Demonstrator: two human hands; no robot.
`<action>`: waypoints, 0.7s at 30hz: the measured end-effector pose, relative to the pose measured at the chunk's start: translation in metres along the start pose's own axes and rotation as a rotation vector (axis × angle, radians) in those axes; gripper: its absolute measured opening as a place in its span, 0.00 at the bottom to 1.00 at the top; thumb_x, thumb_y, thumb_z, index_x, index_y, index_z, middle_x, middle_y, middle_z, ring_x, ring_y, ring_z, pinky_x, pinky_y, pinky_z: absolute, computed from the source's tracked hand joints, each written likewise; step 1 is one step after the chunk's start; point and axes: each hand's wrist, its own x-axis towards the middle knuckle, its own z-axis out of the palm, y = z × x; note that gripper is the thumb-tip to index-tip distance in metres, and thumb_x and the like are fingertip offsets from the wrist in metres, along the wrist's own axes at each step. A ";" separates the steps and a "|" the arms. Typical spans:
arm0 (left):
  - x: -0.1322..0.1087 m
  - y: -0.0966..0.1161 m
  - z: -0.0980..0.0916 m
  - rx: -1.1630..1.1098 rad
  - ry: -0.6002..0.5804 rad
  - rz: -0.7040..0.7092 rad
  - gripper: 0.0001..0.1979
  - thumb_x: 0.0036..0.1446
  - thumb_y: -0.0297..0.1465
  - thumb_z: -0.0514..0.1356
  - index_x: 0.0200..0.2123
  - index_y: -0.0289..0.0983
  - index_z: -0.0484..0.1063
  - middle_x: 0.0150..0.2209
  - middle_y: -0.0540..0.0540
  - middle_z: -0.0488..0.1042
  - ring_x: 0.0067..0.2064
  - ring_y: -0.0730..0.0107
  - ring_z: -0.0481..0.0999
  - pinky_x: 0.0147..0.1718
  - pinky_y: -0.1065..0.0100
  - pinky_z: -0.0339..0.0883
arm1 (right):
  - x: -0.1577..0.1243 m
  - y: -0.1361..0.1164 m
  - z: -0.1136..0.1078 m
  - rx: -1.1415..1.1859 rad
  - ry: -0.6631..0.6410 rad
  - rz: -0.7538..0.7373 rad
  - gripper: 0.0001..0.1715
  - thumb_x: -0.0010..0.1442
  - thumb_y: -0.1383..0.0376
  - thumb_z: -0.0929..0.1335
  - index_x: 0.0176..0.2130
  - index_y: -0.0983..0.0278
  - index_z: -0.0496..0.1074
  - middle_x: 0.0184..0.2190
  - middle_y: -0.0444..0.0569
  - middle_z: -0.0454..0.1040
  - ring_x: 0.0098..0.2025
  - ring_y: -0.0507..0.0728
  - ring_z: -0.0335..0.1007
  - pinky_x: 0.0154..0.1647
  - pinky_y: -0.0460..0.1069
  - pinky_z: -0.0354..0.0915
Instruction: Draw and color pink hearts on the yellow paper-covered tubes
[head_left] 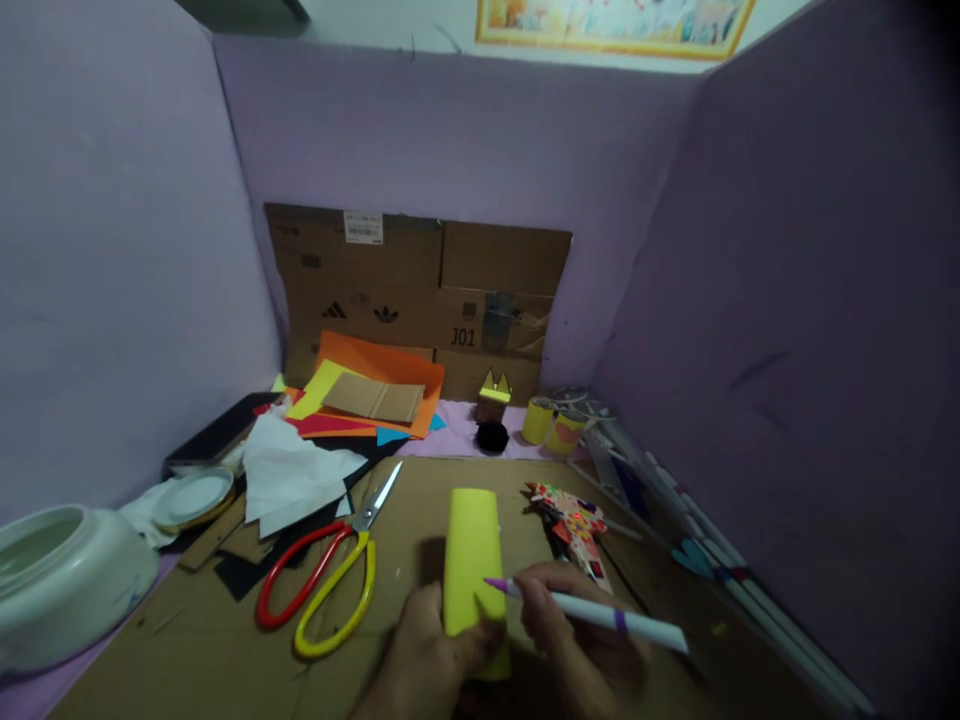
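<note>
My left hand [435, 650] grips the lower end of a yellow paper-covered piece [472, 555], long and slightly rounded, with the thumb across its front. In my right hand [570, 640] is a white marker [622, 618] with a purple tip and band. The tip is over the right side of the yellow piece; whether it touches the surface I cannot tell. No mark shows on the yellow face. To the left of my hands lie scissors [366, 518] with one red and one yellow handle, blades pointing away.
A cardboard sheet [405, 620] covers the work surface. White pot [75, 580], lid and white paper [292, 475] stand left; coloured sheets [375, 360] lie behind. Small yellow cylinders [538, 420] and a patterned pouch [574, 520] are right. Purple walls [465, 130] enclose three sides.
</note>
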 end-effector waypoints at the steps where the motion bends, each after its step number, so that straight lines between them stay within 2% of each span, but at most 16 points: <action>1: 0.000 0.000 0.001 -0.004 0.004 -0.007 0.30 0.33 0.44 0.71 0.37 0.29 0.72 0.32 0.39 0.75 0.33 0.60 0.74 0.29 0.68 0.66 | 0.001 0.002 -0.002 -0.020 -0.002 -0.008 0.15 0.55 0.56 0.68 0.24 0.61 0.76 0.14 0.44 0.69 0.16 0.52 0.64 0.14 0.43 0.61; 7: -0.001 0.004 0.004 0.032 0.012 -0.056 0.29 0.33 0.44 0.71 0.35 0.28 0.72 0.29 0.41 0.74 0.30 0.63 0.73 0.27 0.68 0.64 | 0.002 0.011 -0.007 -0.069 -0.033 -0.120 0.12 0.58 0.58 0.67 0.29 0.61 0.76 0.16 0.46 0.71 0.15 0.52 0.67 0.13 0.44 0.63; 15: 0.000 0.004 0.006 0.017 -0.018 -0.035 0.28 0.34 0.44 0.70 0.33 0.28 0.73 0.28 0.42 0.74 0.30 0.64 0.72 0.27 0.69 0.63 | -0.001 0.016 -0.006 -0.114 -0.048 -0.197 0.10 0.58 0.59 0.66 0.35 0.60 0.76 0.25 0.49 0.78 0.22 0.54 0.73 0.21 0.46 0.69; 21: -0.008 0.013 0.010 0.039 0.040 -0.100 0.31 0.32 0.45 0.70 0.37 0.28 0.72 0.28 0.43 0.73 0.28 0.66 0.72 0.22 0.71 0.64 | 0.002 0.012 -0.006 -0.137 -0.113 -0.180 0.07 0.59 0.64 0.66 0.32 0.59 0.74 0.20 0.43 0.73 0.18 0.51 0.68 0.18 0.43 0.66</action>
